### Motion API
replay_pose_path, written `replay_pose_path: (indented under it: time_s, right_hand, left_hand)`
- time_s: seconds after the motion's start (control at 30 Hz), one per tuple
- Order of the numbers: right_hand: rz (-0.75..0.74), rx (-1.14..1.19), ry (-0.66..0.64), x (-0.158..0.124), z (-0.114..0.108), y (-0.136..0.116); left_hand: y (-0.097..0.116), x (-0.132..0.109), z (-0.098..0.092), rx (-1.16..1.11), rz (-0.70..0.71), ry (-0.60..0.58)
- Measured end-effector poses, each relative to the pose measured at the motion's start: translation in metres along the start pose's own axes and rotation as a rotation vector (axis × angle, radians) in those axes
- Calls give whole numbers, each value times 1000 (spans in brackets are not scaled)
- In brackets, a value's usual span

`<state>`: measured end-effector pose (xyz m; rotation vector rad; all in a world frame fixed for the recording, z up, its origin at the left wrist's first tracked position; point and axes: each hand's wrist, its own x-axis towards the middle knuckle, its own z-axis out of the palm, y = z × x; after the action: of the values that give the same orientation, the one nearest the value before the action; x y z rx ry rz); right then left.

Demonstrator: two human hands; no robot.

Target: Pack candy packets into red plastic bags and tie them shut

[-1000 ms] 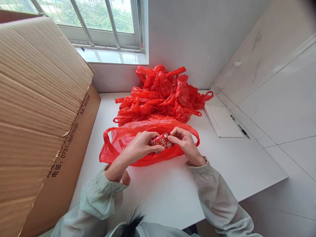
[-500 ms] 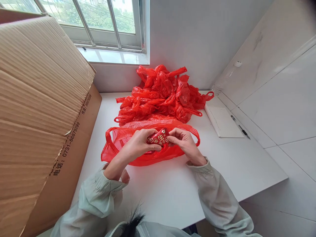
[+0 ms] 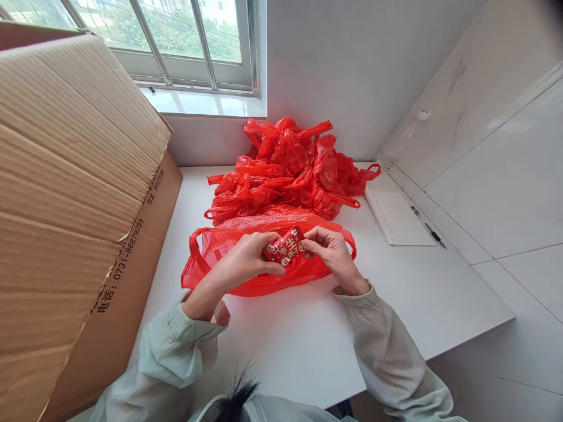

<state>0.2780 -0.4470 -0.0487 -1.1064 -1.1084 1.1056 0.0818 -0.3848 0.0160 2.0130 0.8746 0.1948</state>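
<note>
Between my two hands is a small dark red box (image 3: 285,246) with gold and white printed characters, tilted up to the right. My left hand (image 3: 255,255) grips its left end, thumb along the lower side. On the right end, my right hand (image 3: 329,249) pinches the box between thumb and fingers. Just beneath lies a red plastic bag (image 3: 264,287), spread on the white table with its loop handles out to both sides. What the bag holds is mostly hidden by my hands and its film.
Behind the bag, several knotted red plastic bags (image 3: 285,170) are heaped against the wall. A large cardboard box (image 3: 79,205) stands at the left. To the right lie a notepad (image 3: 398,220) and a pen (image 3: 428,227), with a clear bottle (image 3: 402,140) in the corner.
The small red box has turned slightly, so more of its printed face shows. My left thumb has moved a little lower off that face; both hands stay in place.
</note>
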Motion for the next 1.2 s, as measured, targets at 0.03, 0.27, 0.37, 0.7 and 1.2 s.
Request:
replay_pose_path:
  time_s: [0.03, 0.27, 0.37, 0.7, 1.2]
  right_hand:
    - [1, -4, -5, 0, -1, 1]
    - [5, -14, 14, 2, -5, 3]
    - [-1, -25, 13, 2, -5, 4]
    - [-4, -26, 24, -1, 7, 1]
    - [-287, -823, -41, -1, 13, 10]
  left_hand:
    - [1, 0, 0, 2, -8, 0]
    - [-1, 2, 2, -10, 10, 3]
    - [-1, 2, 1, -43, 24, -17]
    - [-7, 3, -1, 5, 7, 97]
    - [-19, -9, -3, 460, -101, 218]
